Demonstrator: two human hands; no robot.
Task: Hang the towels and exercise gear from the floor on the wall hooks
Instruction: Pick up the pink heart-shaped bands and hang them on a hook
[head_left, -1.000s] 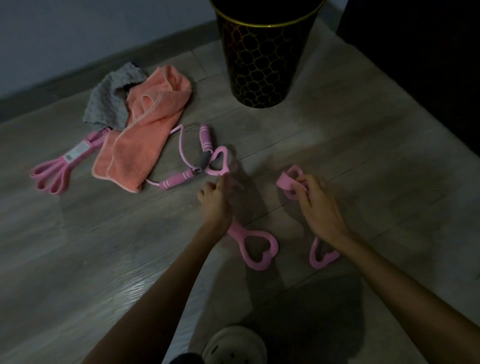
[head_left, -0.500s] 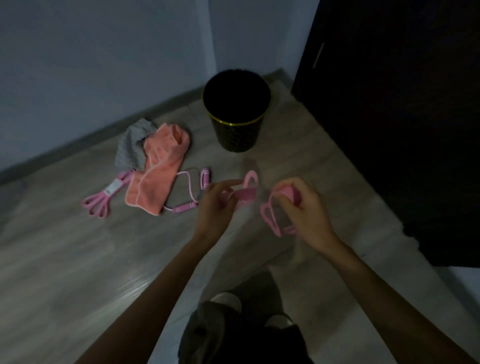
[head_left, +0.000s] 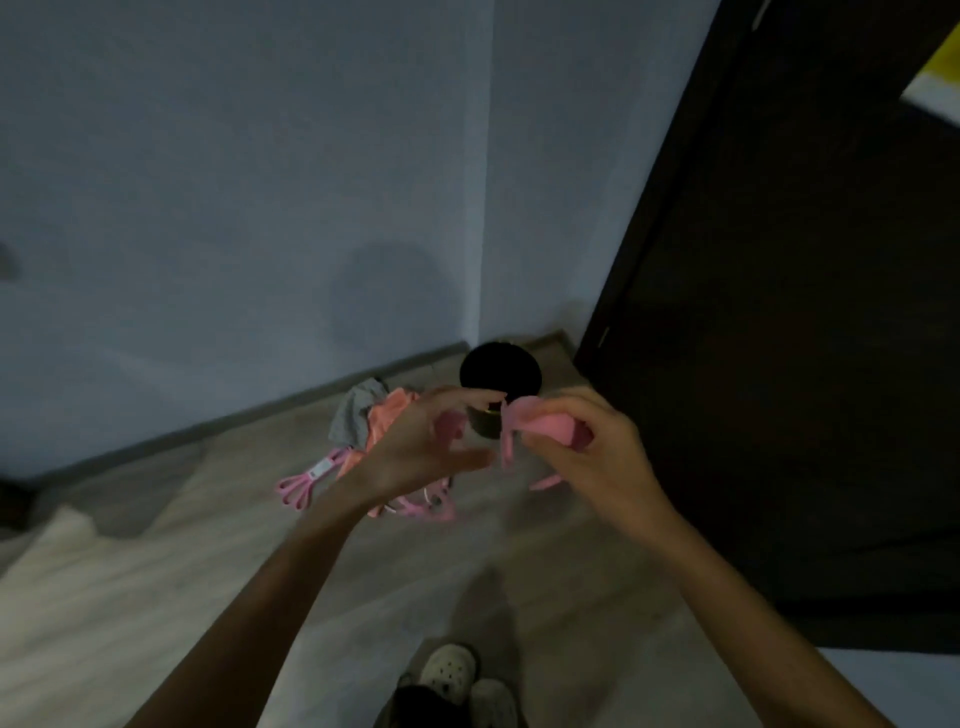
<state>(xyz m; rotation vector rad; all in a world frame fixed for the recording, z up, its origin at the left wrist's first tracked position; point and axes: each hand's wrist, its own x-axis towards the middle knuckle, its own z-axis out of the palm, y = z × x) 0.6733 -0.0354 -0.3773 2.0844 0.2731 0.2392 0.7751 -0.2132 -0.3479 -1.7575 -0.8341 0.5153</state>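
Observation:
Both hands hold a pink resistance band with heart-shaped handles (head_left: 540, 423) up in front of me. My right hand (head_left: 592, 457) is closed on one handle, and a pink strap hangs below it. My left hand (head_left: 415, 447) pinches the other end, with pink showing between its fingers. On the floor behind lie a grey towel (head_left: 358, 410), an orange towel (head_left: 389, 415), a pink loop band (head_left: 301, 486) and a pink skipping rope (head_left: 426, 506), partly hidden by my left hand. No wall hooks are in view.
A black waste bin (head_left: 498, 376) stands in the corner behind my hands. A dark door (head_left: 779, 312) fills the right side. Blue-grey walls (head_left: 234, 182) meet at the corner. My shoes (head_left: 452, 670) are at the bottom on the wooden floor.
I have stood up: the view rose from the floor to the walls. Both hands lifted the pink heart-handled band off the floor and brought its ends closer together.

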